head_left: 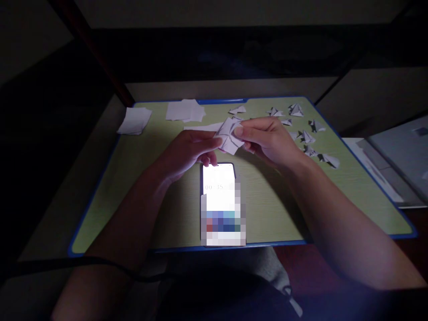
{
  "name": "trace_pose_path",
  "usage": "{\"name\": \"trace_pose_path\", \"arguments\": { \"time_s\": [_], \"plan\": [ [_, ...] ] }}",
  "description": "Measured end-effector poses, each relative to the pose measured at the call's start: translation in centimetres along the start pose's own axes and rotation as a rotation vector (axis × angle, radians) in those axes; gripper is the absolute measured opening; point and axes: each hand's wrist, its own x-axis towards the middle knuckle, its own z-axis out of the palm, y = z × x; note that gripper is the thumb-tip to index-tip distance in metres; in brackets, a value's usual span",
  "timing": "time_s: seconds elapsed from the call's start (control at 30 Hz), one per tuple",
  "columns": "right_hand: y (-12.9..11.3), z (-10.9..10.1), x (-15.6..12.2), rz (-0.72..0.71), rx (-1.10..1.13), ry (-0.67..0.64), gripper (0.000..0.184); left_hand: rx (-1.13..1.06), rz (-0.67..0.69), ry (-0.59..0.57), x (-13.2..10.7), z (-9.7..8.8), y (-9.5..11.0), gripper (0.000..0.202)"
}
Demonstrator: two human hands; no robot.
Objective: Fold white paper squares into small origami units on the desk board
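Note:
A small white piece of creased, folded paper (229, 137) is held up above the middle of the table, between my two hands. My left hand (197, 147) pinches its left edge, thumb on top and fingers curled below. At its upper right, my right hand (264, 136) grips it with the thumb pressed on the folds. Just below the hands lies a lit phone (219, 196) showing a timer, part of its screen pixelated. A flat white paper strip (200, 127) lies behind my left hand, partly hidden.
Paper stacks lie at the far left (135, 120) and back middle (183, 110) of the blue-edged table (133, 178). Several folded paper pieces (306, 137) are scattered at the right. A dark cable (110, 264) crosses by my left forearm.

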Motion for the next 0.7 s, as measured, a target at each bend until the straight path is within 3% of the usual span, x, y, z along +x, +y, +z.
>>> {"name": "trace_pose_path", "arguments": {
  "time_s": [0.7],
  "plan": [
    [-0.18,0.05,-0.14,0.000,0.028,-0.018,0.031,0.043,-0.029,-0.010,0.06,-0.03,-0.34,0.035]
  ]
}}
